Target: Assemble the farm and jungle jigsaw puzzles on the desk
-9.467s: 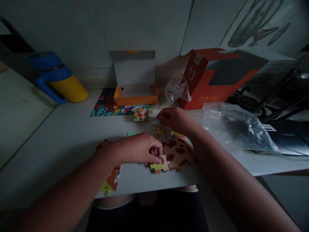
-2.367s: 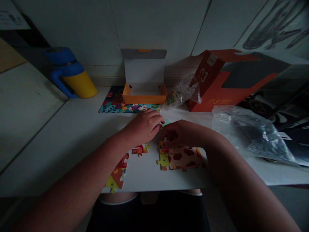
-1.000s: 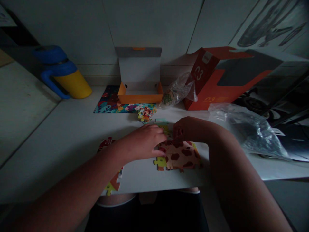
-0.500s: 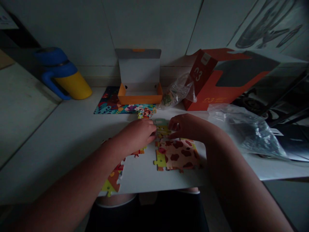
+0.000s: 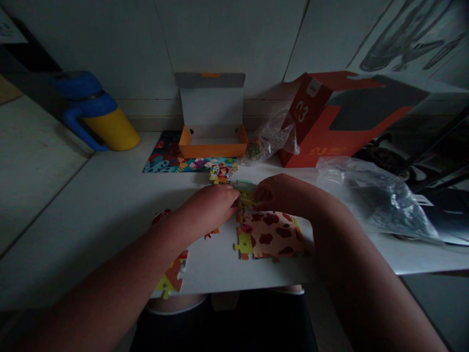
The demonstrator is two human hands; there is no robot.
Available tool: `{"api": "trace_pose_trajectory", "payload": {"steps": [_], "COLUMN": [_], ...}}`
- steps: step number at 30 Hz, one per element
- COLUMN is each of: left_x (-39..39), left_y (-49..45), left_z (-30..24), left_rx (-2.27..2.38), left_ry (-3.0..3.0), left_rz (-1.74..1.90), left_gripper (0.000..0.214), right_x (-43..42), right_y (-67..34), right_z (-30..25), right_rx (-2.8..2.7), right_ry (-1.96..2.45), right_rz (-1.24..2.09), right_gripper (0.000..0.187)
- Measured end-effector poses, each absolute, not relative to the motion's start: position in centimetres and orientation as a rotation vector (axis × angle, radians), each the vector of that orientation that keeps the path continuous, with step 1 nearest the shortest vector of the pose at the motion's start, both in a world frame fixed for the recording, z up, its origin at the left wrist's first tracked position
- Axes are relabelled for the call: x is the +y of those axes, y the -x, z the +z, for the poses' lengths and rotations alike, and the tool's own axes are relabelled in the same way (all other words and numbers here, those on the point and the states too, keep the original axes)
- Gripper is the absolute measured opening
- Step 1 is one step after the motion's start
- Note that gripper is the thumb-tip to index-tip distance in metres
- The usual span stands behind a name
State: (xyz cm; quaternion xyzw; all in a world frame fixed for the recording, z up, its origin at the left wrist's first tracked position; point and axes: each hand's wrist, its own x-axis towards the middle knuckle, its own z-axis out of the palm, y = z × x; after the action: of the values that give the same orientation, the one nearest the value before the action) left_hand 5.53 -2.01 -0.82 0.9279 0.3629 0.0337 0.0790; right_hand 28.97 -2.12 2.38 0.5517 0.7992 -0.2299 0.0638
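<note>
A cow-patterned jigsaw section (image 5: 269,235), brown patches on a pale ground, lay assembled on the white tabletop (image 5: 110,234), right of centre and near the table's near edge. A yellow-green piece (image 5: 244,248) stuck out from its left side. Beyond it, a yellow-patterned group of pieces (image 5: 247,199) lay partly hidden under the hands.

The left hand (image 5: 208,205) came in from the near left, its fingers curled and its tips beside that group. The right hand (image 5: 282,194) came in from the near right, its fingers bent down over the group's right part. Both grips looked narrow, but the fingers hid the contact points, and whether either hand held a piece could not be determined.

A second jigsaw section (image 5: 172,271) in red, orange and yellow ran along the near edge, left of the first and partly hidden by the left forearm. A small stack of floral pieces (image 5: 221,173) lay just beyond the hands. Farther back stood an open orange puzzle box (image 5: 212,149), with a floral picture card (image 5: 164,164) at its left and a small plastic bag (image 5: 271,137) at its right. A red-orange carton (image 5: 330,117) and a large clear bag (image 5: 377,200) lay far right; a blue-and-yellow tumbler (image 5: 98,115) lay far left. The lighting was dim.
</note>
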Motion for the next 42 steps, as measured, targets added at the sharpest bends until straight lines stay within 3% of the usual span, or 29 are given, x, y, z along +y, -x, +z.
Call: {"api": "trace_pose_trajectory", "payload": {"steps": [16,24,42], "left_x": [-2.3,-2.2,-2.0], "left_y": [-5.6,-5.1,-4.7], "left_z": [-0.9,-1.1,-0.6], "left_rx": [1.058,0.996,0.940], "left_ry": [-2.922,-2.910,-2.838], "left_rz": [-0.026,0.111,0.019], "left_gripper": [0.017,0.019,0.018], "right_x": [-2.0,-2.1,-1.7], "right_y": [-28.7,-28.2,-28.9], "right_z": [2.1,2.6,1.3], "right_rx": [2.441,2.434,2.517], "right_ry": [-1.586,-1.580,-1.492], "right_rz": [-0.572,-0.525,-0.683], "right_gripper": [0.018,0.019,0.014]}}
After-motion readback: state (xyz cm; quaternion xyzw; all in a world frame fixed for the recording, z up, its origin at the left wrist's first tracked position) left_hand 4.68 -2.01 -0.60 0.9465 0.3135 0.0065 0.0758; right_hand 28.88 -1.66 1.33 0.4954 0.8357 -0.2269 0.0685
